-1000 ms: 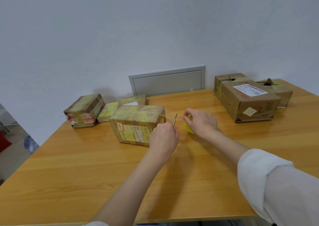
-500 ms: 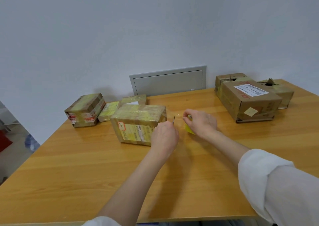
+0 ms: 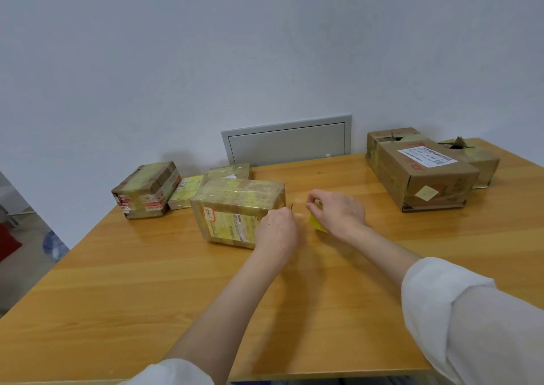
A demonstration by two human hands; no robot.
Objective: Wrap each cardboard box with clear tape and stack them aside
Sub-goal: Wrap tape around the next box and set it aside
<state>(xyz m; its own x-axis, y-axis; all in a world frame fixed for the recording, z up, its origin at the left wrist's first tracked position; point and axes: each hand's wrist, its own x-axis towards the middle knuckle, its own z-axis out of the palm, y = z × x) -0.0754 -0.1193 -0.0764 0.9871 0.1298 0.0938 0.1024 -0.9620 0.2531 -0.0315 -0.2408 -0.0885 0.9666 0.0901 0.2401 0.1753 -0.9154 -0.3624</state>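
Note:
A tape-covered cardboard box [image 3: 235, 208] with a yellow label lies on the wooden table [image 3: 176, 296] in the middle. My left hand [image 3: 276, 231] is at the box's right end, gripping a thin dark blade [image 3: 291, 206] whose tip just shows above the knuckles. My right hand [image 3: 338, 211] holds a tape roll with a yellow core [image 3: 316, 224] a little to the right of the box. A short strip of clear tape [image 3: 297, 205] stretches from the box toward the roll, between the two hands.
At the back left stand a taped box [image 3: 145, 190] and two flatter ones [image 3: 187, 192] [image 3: 229, 171]. A large labelled box [image 3: 421, 173] and a torn one [image 3: 474, 158] sit at the back right. A grey wall panel [image 3: 287, 140] is behind the table.
The blade in my left hand has sunk lower, so less of it shows above the knuckles. Both hands stay almost where they were beside the box.

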